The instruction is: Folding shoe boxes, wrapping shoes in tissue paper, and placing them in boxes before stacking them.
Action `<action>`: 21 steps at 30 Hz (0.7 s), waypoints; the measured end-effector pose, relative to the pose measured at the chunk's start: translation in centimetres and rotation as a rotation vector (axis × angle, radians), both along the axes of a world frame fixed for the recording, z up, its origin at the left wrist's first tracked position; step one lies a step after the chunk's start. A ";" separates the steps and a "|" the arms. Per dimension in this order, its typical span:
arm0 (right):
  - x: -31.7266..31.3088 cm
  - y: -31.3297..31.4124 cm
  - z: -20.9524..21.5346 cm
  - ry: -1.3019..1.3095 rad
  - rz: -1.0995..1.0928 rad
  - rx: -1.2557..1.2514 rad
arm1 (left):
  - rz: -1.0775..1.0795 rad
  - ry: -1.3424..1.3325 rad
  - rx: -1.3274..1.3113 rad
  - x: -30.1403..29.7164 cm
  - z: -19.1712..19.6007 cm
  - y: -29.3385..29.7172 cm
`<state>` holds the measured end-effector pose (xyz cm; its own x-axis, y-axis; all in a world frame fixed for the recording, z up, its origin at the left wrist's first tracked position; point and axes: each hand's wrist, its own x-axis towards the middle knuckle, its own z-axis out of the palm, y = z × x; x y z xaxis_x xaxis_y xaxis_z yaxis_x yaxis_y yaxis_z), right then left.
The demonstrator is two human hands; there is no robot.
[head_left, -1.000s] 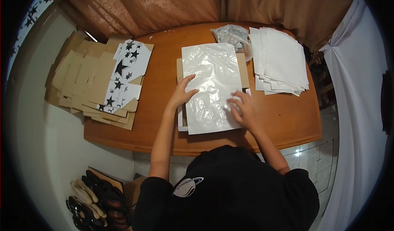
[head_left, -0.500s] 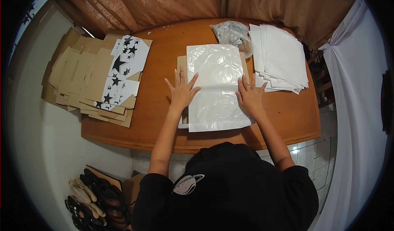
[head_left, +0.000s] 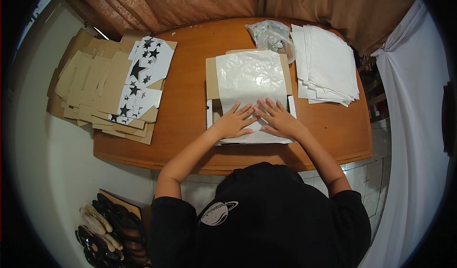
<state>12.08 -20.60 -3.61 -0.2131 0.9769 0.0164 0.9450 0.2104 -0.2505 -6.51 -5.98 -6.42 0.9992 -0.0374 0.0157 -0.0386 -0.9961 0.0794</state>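
A shiny whitish sheet lies over a cardboard box whose lid is folded back, away from me. The lower part of the sheet dips into the box's near half. My left hand lies on the sheet with its fingers spread. Beside it my right hand presses on the sheet too, fingers apart, and the fingertips of both hands nearly meet in the middle. Neither hand grips anything. The inside of the box is mostly hidden by the sheet and my hands.
Flat cardboard pieces are piled at the left, some printed with black stars. A stack of white sheets lies at the right. Behind the box sits a clear plastic bag. The wooden table ends close to my body.
Both hands have come inward and nearer to me, from the sheet's sides to its middle. The sheet's near part has sunk into the box, and more of the cardboard lid shows.
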 end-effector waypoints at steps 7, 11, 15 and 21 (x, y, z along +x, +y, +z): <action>-0.1 1.5 -2.6 -0.204 -0.040 -0.294 | 0.013 0.234 0.076 0.3 -2.1 1.1; -0.6 2.6 -2.6 -0.285 -0.034 -0.518 | 0.071 0.337 0.195 0.3 -4.0 1.5; -0.4 2.7 -4.2 -0.394 -0.047 -0.651 | 0.101 0.366 0.275 0.2 -4.2 1.4; -0.6 2.7 -4.3 -0.476 -0.054 -0.619 | 0.160 0.495 0.194 -0.1 -2.5 1.0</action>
